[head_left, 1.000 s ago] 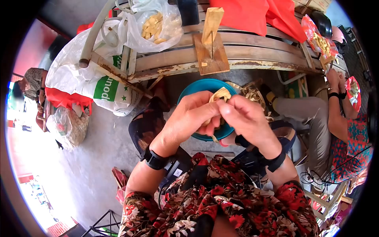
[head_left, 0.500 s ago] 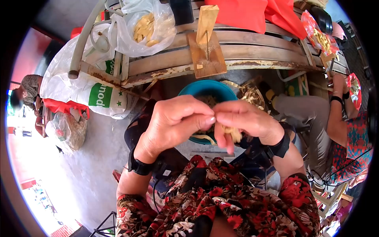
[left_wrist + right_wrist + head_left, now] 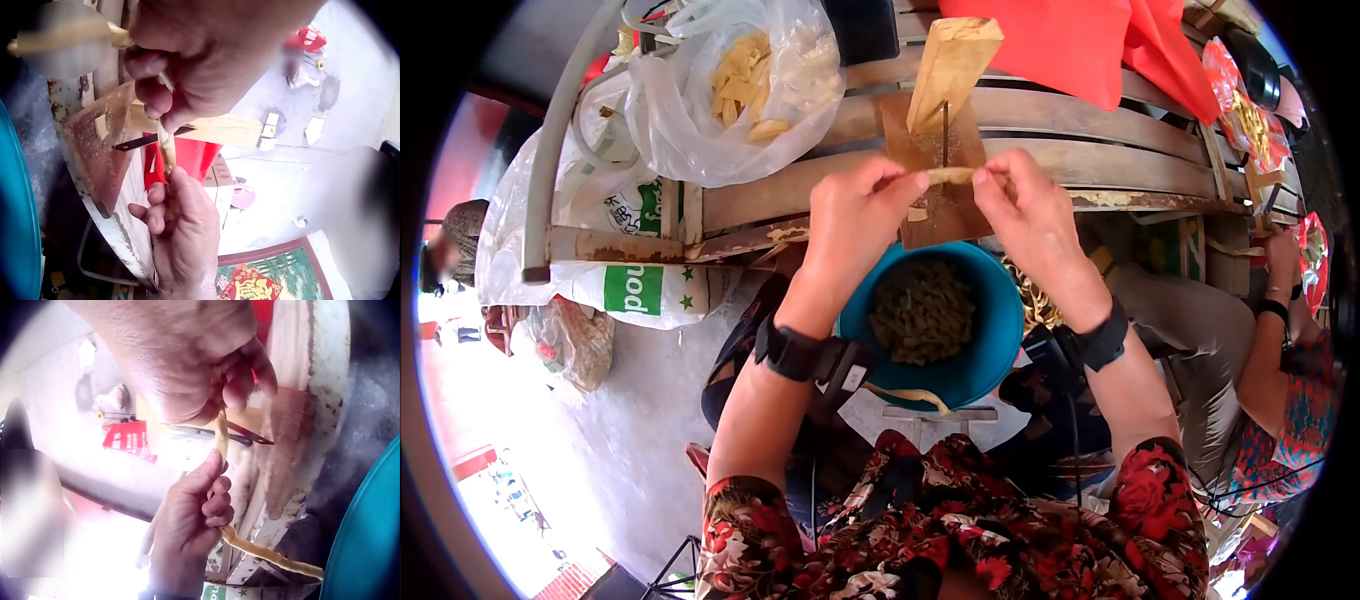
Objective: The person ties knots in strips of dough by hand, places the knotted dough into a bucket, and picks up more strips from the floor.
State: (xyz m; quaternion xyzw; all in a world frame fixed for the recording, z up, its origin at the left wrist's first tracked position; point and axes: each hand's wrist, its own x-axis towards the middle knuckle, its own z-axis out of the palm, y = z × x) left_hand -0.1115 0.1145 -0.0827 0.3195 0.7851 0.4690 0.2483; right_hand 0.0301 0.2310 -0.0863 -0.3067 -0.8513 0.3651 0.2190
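Both hands stretch a pale yellow strip [image 3: 950, 176] between them, level in front of the upright blade [image 3: 150, 139] of a wooden stand [image 3: 953, 75]. My left hand [image 3: 850, 225] pinches one end with thumb and fingers. A long tail of the strip [image 3: 269, 553] trails from below that hand, towards the bucket. At the other end, my right hand [image 3: 1040, 225] pinches the strip between thumb and fingertips. Beneath the hands is a teal bucket [image 3: 995, 365] holding many short cut pieces [image 3: 920, 310].
The stand sits on a slatted bench [image 3: 1080, 165] with a rusty edge. A clear plastic bag [image 3: 800, 110] of yellow pieces lies at its left, red cloth [image 3: 1040, 45] behind. White sacks [image 3: 590, 290] stand at left. Another person's arm [image 3: 1265, 320] is at far right.
Both hands have risen from over the bucket to the stand's blade and moved apart, drawing the strip out between them. The bucket's contents now show. The head view has shifted closer to the bench.
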